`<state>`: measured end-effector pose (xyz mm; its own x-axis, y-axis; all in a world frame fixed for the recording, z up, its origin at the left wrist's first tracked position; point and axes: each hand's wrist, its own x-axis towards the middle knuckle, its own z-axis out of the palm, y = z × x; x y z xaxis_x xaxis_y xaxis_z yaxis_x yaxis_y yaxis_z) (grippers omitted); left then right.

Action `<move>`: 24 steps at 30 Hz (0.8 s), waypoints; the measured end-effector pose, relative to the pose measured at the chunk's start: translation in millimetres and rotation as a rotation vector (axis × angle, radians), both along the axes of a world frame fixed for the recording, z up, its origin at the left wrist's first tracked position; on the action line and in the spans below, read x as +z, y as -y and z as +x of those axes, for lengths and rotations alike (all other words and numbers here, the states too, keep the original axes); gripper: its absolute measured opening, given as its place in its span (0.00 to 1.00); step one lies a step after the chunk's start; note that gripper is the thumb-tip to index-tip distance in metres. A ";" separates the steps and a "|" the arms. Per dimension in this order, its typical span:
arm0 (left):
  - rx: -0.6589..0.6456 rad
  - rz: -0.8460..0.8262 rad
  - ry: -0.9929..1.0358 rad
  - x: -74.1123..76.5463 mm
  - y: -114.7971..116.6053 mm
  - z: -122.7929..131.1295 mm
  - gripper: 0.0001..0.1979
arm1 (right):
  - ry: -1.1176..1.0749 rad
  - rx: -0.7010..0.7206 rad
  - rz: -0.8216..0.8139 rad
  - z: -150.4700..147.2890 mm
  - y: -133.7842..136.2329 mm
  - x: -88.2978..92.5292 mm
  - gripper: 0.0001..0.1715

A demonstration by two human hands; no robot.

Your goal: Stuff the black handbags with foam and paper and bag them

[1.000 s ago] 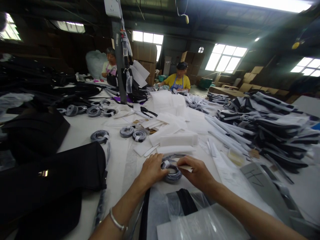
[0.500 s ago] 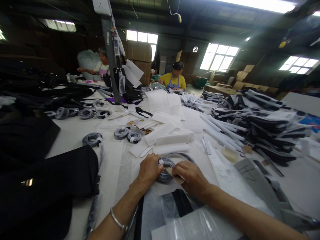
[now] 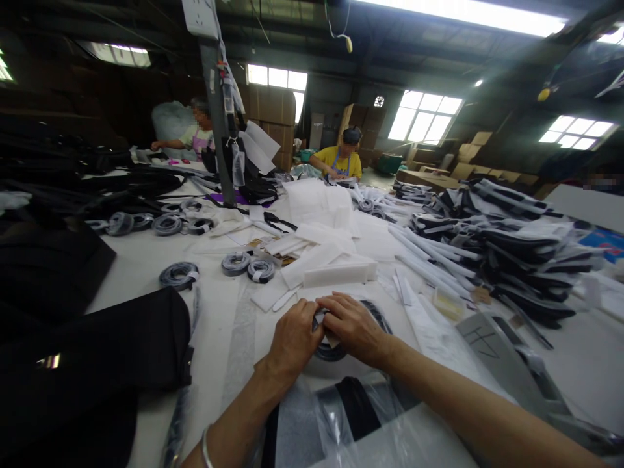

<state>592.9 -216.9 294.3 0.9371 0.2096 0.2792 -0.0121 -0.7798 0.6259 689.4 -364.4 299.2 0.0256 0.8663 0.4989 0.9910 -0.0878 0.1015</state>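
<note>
Left hand (image 3: 295,335) grips a coil (image 3: 331,353), fingers curled; right hand (image 3: 353,327), half-closed, hold unclear, touches it. Worktable (image 3: 214,318) bears white sheets (image 3: 319,201) at twelve o'clock; window (image 3: 426,116) at one.

The bare right hand (image 3: 351,328), before at three o'clock of the round grey-black coil of band (image 3: 327,354), has now come over it; its fingers meet the bare left hand (image 3: 295,335) near twelve o'clock. The small tan paper strip (image 3: 332,338) shows less. At far twelve o'clock, the person in yellow shirt and blue apron (image 3: 329,158) has bowed lower.
</note>
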 end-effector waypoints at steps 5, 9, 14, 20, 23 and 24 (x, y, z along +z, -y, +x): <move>0.007 -0.573 -0.107 -3.6 -29.8 5.5 0.11 | 0.042 0.053 -0.063 5.3 5.4 4.8 0.08; -0.072 -0.739 -0.346 -15.1 -46.4 18.5 0.26 | 0.008 0.075 -0.021 3.1 6.5 7.1 0.10; -0.199 -0.910 -0.492 -22.9 -39.8 37.8 0.27 | 0.010 0.096 -0.009 -2.5 3.1 17.8 0.16; -0.154 -0.888 -0.402 -25.8 -35.1 50.4 0.18 | 0.000 0.078 -0.034 -4.0 5.7 11.2 0.15; -0.100 -0.850 -0.345 -31.2 -33.1 50.7 0.19 | -0.039 0.075 -0.041 -0.6 5.9 1.5 0.15; -0.087 -0.838 -0.332 -33.0 -32.2 50.0 0.19 | -0.072 0.064 -0.047 0.9 5.0 -0.6 0.14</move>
<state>642.9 -184.7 261.3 0.9642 0.1471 -0.2206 0.2329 -0.0721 0.9698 690.3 -369.3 298.6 0.0037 0.8896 0.4568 0.9993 -0.0206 0.0321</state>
